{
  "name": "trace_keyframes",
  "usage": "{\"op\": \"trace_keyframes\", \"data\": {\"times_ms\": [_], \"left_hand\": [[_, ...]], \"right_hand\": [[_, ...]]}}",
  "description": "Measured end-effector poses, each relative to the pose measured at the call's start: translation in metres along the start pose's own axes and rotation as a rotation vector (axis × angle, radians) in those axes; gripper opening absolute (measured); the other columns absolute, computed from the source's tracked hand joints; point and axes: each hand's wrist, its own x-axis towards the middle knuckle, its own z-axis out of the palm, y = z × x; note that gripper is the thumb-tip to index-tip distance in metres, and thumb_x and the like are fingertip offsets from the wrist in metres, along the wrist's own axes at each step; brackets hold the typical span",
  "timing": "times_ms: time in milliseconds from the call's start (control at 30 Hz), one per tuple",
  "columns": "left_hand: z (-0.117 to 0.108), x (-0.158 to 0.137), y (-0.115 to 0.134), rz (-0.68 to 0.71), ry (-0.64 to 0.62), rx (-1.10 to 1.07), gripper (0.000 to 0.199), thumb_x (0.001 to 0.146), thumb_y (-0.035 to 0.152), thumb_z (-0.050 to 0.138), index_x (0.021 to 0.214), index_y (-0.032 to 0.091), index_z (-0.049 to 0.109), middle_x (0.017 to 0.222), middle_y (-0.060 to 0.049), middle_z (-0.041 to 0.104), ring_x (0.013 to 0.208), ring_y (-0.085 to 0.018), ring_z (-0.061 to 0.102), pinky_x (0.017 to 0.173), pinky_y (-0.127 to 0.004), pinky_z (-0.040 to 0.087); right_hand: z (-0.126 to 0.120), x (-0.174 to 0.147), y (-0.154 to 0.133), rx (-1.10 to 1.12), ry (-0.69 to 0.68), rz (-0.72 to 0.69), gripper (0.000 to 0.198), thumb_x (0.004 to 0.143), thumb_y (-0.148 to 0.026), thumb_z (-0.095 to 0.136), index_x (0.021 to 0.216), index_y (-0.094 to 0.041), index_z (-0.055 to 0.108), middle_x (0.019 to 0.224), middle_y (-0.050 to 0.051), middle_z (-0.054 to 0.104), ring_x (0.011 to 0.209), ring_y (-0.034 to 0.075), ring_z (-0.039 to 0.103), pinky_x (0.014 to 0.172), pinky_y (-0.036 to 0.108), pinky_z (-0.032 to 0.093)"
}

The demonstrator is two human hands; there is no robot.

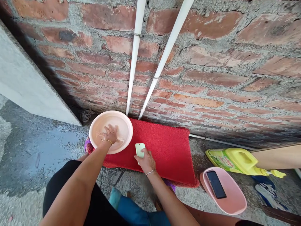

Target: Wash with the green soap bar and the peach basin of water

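My left hand (110, 133) is in the water of a pale pink basin (92, 133), its fingers spread and holding nothing. The basin stands on the left end of a low bench or table covered with a red cloth (168, 142). Over the middle of that cloth, my right hand (147, 161) grips a pale green, flat, rounded rectangular thing (140, 149) with a small dark mark near its top. My fingers cover its lower part, and its exact kind cannot be made out.
A pink tub (235, 196) with a dark phone (216, 184) in it stands at the right. Behind it lies a yellow detergent bottle (242, 160). A brick wall (202, 100) with two white pipes (133, 62) rises behind the bench. Wet floor (47, 138) lies left.
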Motion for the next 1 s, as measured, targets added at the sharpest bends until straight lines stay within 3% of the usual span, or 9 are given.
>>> {"op": "trace_keyframes", "data": {"times_ms": [200,300,467,567,733,833,1000], "left_hand": [[0.000,-0.002,0.000,0.007,0.008,0.000,0.098,0.077,0.047,0.066,0.152,0.032,0.005,0.159,-0.022,-0.003,0.141,-0.053,0.001,0.092,-0.079,0.029],[0.002,0.002,0.000,-0.002,-0.006,-0.003,0.101,0.075,0.049,0.068,0.152,0.033,0.004,0.160,-0.021,-0.005,0.141,-0.053,0.000,0.092,-0.079,0.030],[0.005,0.007,-0.001,-0.009,0.009,0.017,0.094,0.079,0.047,0.064,0.151,0.037,0.004,0.160,-0.019,-0.002,0.141,-0.052,0.002,0.092,-0.081,0.027],[0.006,0.007,-0.002,-0.002,0.018,0.014,0.096,0.077,0.049,0.066,0.151,0.036,0.005,0.160,-0.020,-0.003,0.140,-0.054,0.002,0.090,-0.081,0.028],[0.007,0.006,-0.001,0.008,0.042,0.025,0.100,0.075,0.051,0.068,0.151,0.034,0.005,0.159,-0.024,-0.001,0.139,-0.056,0.003,0.088,-0.080,0.031],[0.007,0.007,0.000,-0.011,0.032,0.027,0.098,0.076,0.052,0.068,0.151,0.034,0.007,0.159,-0.024,-0.001,0.140,-0.055,0.003,0.089,-0.080,0.031],[0.012,0.010,-0.002,-0.014,0.034,0.011,0.097,0.078,0.048,0.066,0.151,0.036,0.004,0.160,-0.020,-0.004,0.141,-0.052,0.002,0.092,-0.080,0.029]], "right_hand": [[0.018,0.020,-0.052,0.084,-0.017,-0.052,0.036,0.076,-0.048,0.066,0.101,-0.024,0.057,0.105,0.004,0.056,0.082,0.017,0.060,0.065,0.027,0.040],[0.011,0.024,-0.044,0.034,-0.032,-0.074,0.035,0.074,-0.043,0.067,0.102,-0.023,0.058,0.108,0.005,0.054,0.088,0.018,0.060,0.068,0.028,0.041],[-0.011,0.033,-0.017,-0.018,0.019,0.075,0.035,0.078,-0.043,0.063,0.107,-0.024,0.056,0.108,0.006,0.053,0.087,0.019,0.061,0.069,0.029,0.041],[-0.010,0.041,-0.029,0.005,0.043,0.026,0.036,0.077,-0.043,0.064,0.108,-0.024,0.056,0.109,0.006,0.053,0.091,0.019,0.060,0.072,0.028,0.042],[-0.007,0.054,-0.050,0.043,-0.038,-0.062,0.038,0.075,-0.041,0.066,0.108,-0.024,0.057,0.112,0.005,0.054,0.092,0.018,0.060,0.071,0.027,0.042],[-0.021,0.057,-0.022,0.007,-0.050,-0.006,0.040,0.072,-0.036,0.067,0.109,-0.025,0.056,0.113,0.004,0.053,0.096,0.018,0.060,0.074,0.027,0.042],[-0.063,0.054,0.078,-0.013,0.037,0.241,0.040,0.077,-0.038,0.062,0.114,-0.024,0.054,0.112,0.005,0.054,0.095,0.018,0.061,0.078,0.028,0.044]]}}
